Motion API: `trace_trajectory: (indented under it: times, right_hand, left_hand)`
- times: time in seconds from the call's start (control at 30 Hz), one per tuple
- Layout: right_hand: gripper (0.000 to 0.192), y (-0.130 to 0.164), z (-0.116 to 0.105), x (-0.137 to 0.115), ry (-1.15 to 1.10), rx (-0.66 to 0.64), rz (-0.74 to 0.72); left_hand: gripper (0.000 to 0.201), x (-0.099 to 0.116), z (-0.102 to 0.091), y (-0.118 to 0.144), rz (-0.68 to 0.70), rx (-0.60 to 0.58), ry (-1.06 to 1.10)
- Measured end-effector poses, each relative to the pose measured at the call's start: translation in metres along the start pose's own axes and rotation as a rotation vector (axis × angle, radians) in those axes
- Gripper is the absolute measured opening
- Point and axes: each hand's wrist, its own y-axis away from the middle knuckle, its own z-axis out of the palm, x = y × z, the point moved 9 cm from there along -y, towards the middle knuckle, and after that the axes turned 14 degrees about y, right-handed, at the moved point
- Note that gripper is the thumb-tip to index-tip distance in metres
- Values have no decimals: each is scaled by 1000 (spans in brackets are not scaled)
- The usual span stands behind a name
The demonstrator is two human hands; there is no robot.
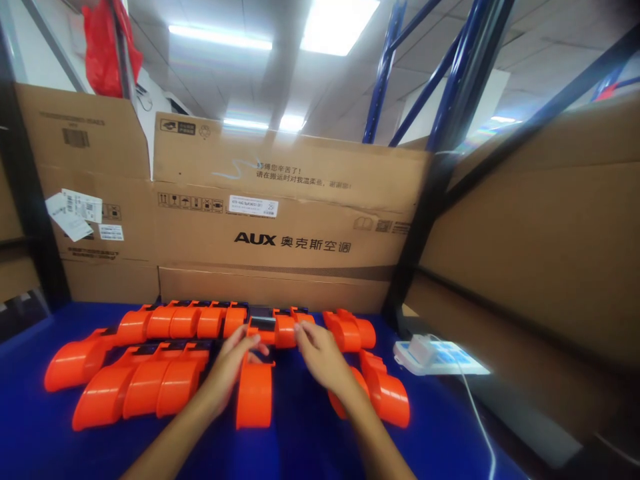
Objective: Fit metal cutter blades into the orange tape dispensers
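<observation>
Both my hands are at the middle of the blue surface, among glossy orange plastic pieces with rounded, drum-like bodies. My left hand (239, 360) is closed with thumb and fingers on an orange plastic piece (263, 335), which has a dark strip along its top. My right hand (320, 353) has its fingers curled at the right edge of the rounded orange part (285, 332) between the hands. Whether that part joins the left-hand piece I cannot tell. Just below my left hand stands another orange piece (254, 395), its upper end close to the fingers.
Rows of orange pieces (103, 393) lie at left, and more (390, 397) at right. Behind stands a cardboard wall (200, 240). A white power strip (450, 359) with a plug and cable (473, 400) sits at right, beside a dark rack post (425, 220).
</observation>
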Motion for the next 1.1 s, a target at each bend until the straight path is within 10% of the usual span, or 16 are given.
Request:
trace_trajectory:
  times: [0.2,0.47,0.87,1.1]
  right_hand:
    - [15,19,23,9,738,-318,33]
    - [37,36,43,29,910,-522,99]
    - [23,21,38,12,830,-342,61]
    - [21,7,23,8,-39,-48,73]
  left_hand:
    - [27,-4,-2,0,-30,-2,-7]
    - [27,-8,-1,2,-46,-12,-15]
    - [31,-3,-1,2,-44,22,91]
    - [30,-13,-18,-6,-71,115,159]
